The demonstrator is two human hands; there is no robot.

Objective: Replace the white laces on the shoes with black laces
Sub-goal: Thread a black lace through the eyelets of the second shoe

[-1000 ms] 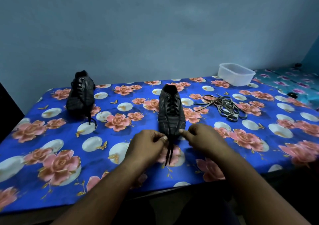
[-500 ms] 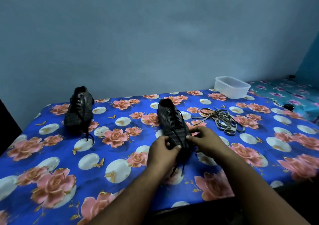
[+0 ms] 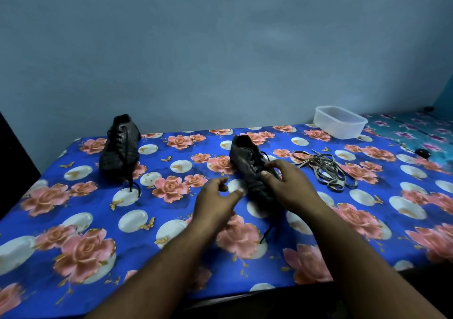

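Note:
Two black shoes stand on the flowered blue table [image 3: 73, 211]. The near shoe [image 3: 247, 164] is at the centre, laced in black, and its loose lace ends [image 3: 268, 231] trail toward me. My right hand [image 3: 289, 186] grips this shoe over its front part, thumb on one side and fingers on the other. Just left of the shoe hovers my left hand [image 3: 215, 202], fingers loosely curled, holding nothing and apart from the shoe. The second shoe [image 3: 121, 147] stands at the back left with black laces hanging down. A heap of removed pale laces [image 3: 326, 169] lies to the right.
A clear plastic tub [image 3: 340, 122] stands at the back right corner against the wall. A small dark object [image 3: 422, 152] lies near the right edge, beside a teal flowered cloth [image 3: 416, 132]. The table's front edge runs close to my forearms.
Both hands were pinching the lace ends at the near shoe's toe. My left hand has let go and drawn away to the left; my right hand has moved onto the shoe, which has turned.

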